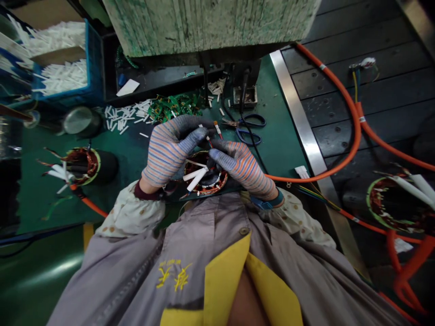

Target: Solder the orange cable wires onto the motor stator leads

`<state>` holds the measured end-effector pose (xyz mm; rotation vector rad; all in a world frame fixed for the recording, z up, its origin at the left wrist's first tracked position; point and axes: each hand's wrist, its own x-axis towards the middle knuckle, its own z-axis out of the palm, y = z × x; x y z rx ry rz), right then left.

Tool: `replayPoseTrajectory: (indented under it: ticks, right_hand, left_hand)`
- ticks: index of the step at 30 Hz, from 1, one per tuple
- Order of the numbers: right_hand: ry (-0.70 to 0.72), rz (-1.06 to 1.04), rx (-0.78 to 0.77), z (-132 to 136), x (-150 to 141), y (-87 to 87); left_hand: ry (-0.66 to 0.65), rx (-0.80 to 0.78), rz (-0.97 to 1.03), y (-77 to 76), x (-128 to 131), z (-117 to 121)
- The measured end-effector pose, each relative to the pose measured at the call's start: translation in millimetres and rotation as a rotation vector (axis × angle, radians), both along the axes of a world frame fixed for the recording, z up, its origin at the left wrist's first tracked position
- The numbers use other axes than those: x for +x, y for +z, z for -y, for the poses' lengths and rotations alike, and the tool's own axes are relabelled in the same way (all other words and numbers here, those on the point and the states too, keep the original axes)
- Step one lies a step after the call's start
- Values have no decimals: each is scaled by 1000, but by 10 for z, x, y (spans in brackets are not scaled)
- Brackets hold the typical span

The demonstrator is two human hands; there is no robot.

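Observation:
Both my hands wear striped knit gloves with grey fingertips and are close together over the middle of the green bench. My left hand and my right hand pinch thin red-and-white wire leads between their fingertips. Directly beneath them lies a motor stator with copper windings, and white insulating sleeves stick out of it. My gloves hide part of the stator's top. Scissors with dark blue handles lie just beyond my right hand.
A second stator with white sleeves stands at the bench's left, and a third sits low at right. Loose white sleeves and green wire scraps lie ahead. A blue crate holds more sleeves. An orange cable runs along the right.

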<state>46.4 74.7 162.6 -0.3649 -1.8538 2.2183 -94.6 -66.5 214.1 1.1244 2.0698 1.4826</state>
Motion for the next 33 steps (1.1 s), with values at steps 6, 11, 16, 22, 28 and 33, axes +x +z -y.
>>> replayPoseTrajectory:
  ticks: [6, 11, 16, 22, 28, 33]
  right_hand:
    - [14, 19, -2, -33, 38, 37]
    - [72, 36, -52, -60, 14, 23]
    - [95, -61, 54, -106, 62, -214]
    - [-46, -65, 960, 15, 728, -576]
    - [121, 75, 1273, 93, 540, -833]
    - [20, -40, 1135, 41, 222, -758]
  left_hand:
    - [-18, 7, 44, 1, 14, 10]
    - [-62, -55, 44, 21, -11, -15]
    - [-113, -184, -89, 65, -9, -95]
    - [-178, -265, -370, -57, 127, 193]
    - [-231, -213, -354, -162, -48, 420]
    - [-231, -259, -312, 22, -180, 464]
